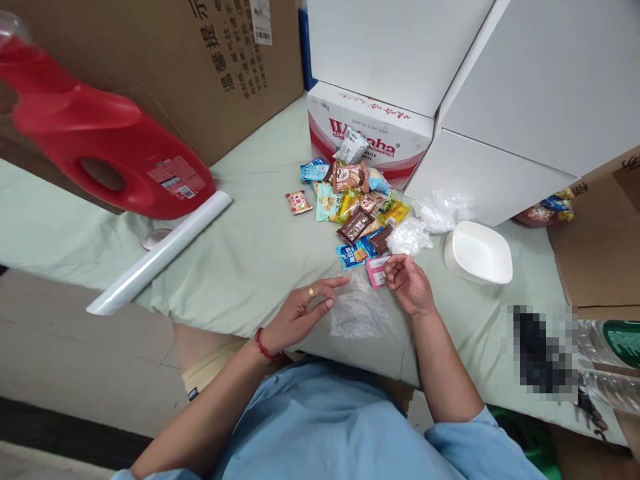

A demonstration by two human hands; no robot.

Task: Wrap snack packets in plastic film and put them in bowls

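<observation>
My left hand, with a gold ring and a red bracelet, has its fingers stretched out at the upper left of a crumpled clear plastic bag. Whether a fingertip touches the bag I cannot tell. My right hand is loosely curled, thumb apart and palm partly showing, beside a pink and white packet. Nothing shows in its grasp. Just beyond lie a blue biscuit packet, a dark brown wrapped bar, a brown snack packet and several other wrapped snacks in a heap.
Crumpled clear bags and a white bowl lie to the right. A red jug and a white roll stand and lie left. Behind are a printed carton and white cabinets. Plastic bottles lie at far right.
</observation>
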